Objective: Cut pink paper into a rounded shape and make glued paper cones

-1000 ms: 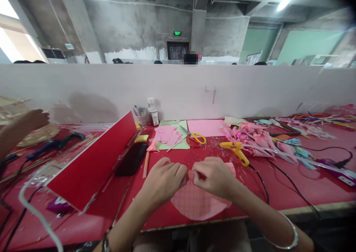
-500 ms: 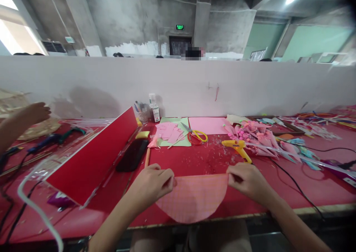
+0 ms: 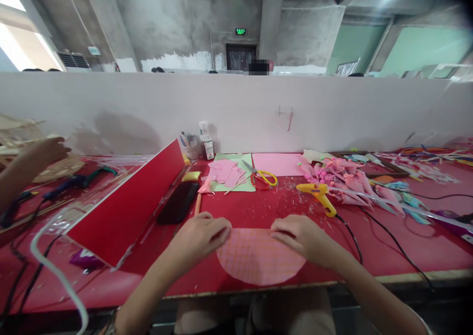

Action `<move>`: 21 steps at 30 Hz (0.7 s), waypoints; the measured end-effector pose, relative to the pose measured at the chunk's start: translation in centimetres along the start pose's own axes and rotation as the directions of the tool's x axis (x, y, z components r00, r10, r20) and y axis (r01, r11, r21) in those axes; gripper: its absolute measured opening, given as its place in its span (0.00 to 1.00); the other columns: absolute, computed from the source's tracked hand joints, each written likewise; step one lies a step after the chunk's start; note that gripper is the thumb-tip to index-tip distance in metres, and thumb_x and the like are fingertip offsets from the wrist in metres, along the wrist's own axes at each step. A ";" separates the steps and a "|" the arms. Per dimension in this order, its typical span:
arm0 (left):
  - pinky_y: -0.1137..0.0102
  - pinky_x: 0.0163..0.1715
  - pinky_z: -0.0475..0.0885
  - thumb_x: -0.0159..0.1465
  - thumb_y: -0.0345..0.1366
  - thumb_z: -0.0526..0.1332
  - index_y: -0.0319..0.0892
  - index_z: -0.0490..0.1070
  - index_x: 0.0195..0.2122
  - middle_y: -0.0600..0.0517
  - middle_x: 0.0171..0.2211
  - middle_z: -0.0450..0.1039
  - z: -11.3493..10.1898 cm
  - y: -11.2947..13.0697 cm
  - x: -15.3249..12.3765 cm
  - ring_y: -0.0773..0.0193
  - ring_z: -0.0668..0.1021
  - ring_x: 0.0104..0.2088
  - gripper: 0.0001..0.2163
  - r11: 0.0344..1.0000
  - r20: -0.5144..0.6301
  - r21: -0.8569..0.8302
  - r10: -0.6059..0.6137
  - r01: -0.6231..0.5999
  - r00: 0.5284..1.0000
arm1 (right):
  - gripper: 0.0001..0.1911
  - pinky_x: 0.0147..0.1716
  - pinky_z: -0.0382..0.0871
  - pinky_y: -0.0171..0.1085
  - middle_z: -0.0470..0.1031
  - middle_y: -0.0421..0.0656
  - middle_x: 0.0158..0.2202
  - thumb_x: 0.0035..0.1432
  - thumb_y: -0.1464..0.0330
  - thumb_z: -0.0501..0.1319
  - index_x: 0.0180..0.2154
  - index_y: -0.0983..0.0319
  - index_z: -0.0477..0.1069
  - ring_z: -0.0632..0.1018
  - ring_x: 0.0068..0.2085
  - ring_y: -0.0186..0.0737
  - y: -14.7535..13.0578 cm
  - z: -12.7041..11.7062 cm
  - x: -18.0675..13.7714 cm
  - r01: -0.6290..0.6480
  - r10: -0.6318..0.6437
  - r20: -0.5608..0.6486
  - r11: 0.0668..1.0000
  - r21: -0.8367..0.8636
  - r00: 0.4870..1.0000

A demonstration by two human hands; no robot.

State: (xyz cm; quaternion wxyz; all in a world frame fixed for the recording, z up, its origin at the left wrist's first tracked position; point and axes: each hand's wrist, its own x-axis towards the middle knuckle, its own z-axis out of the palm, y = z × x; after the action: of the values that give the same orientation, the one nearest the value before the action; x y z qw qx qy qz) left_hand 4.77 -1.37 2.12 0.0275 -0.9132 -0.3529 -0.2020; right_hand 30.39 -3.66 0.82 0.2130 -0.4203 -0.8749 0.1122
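Sheet [image 3: 260,261] on table [image 3: 236,208], nearer than glue gun [image 3: 318,193] and left of it — left hand [image 3: 205,234] pinching its far edge, right hand [image 3: 301,237] pinching same edge farther right. Scissors [image 3: 257,172] left of glue gun.

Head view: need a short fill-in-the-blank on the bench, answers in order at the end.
1. The left hand and right hand are at the straight far edge of the checked pink piece, whose near edge is ____.
2. The glue gun on the red table is coloured ____.
3. The scissors lie to the ____ of the glue gun.
4. The pink cut pieces lie on a sheet coloured ____.

Missing words: curved; yellow; left; light green.
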 end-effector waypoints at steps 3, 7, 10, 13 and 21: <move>0.75 0.26 0.63 0.62 0.37 0.50 0.43 0.67 0.28 0.56 0.22 0.71 -0.4 -2.6 -1.2 0.67 0.72 0.25 0.09 0.961 -0.028 -0.139 -0.243 0.237 0.970 | 0.12 0.24 0.56 0.31 0.71 0.38 0.23 0.60 0.66 0.51 0.27 0.62 0.68 0.69 0.25 0.31 1.2 -0.6 -0.9 -0.080 0.082 -0.007 0.988 0.131 0.997; 0.73 0.25 0.66 0.62 0.42 0.49 0.42 0.67 0.31 0.53 0.25 0.72 1.3 -2.7 -1.8 0.68 0.71 0.23 0.12 0.747 -0.007 -0.539 -0.466 0.389 0.885 | 0.13 0.22 0.56 0.30 0.66 0.36 0.21 0.59 0.65 0.50 0.25 0.63 0.65 0.66 0.23 0.31 1.7 -0.3 -0.9 -0.171 0.205 -0.093 0.941 0.291 0.974; 0.66 0.34 0.71 0.61 0.47 0.48 0.39 0.68 0.40 0.44 0.36 0.74 3.2 -0.1 -1.6 0.61 0.76 0.33 0.18 0.463 0.086 -0.842 -0.391 0.277 0.916 | 0.12 0.25 0.60 0.30 0.66 0.37 0.23 0.59 0.65 0.50 0.27 0.63 0.65 0.68 0.27 0.32 2.0 1.4 -0.1 -0.177 0.263 -0.142 0.880 0.441 0.954; 0.64 0.35 0.71 0.56 0.47 0.55 0.39 0.71 0.34 0.47 0.31 0.75 4.4 2.2 -1.3 0.59 0.76 0.34 0.15 0.376 0.179 -0.864 -0.392 0.335 0.902 | 0.12 0.26 0.63 0.31 0.67 0.38 0.24 0.59 0.64 0.49 0.28 0.63 0.65 0.69 0.27 0.33 2.4 3.3 0.7 -0.176 0.283 -0.122 0.825 0.538 0.952; 0.76 0.18 0.60 0.57 0.42 0.56 0.39 0.61 0.16 0.57 0.15 0.61 4.4 3.3 -0.9 0.70 0.64 0.19 0.16 0.656 -0.084 -0.627 -0.593 0.420 0.801 | 0.23 0.45 0.63 0.44 0.64 0.49 0.43 0.48 0.61 0.62 0.43 0.61 0.57 0.67 0.46 0.45 -1.6 4.8 0.4 -0.049 0.163 -0.515 0.972 0.229 0.841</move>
State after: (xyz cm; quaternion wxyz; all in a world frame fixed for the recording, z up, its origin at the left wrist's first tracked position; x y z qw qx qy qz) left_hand 7.86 -3.61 -1.97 -0.2597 -0.7011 -0.5091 -0.4265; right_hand 26.81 -4.42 -2.69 0.4821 -0.4584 -0.7407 0.0938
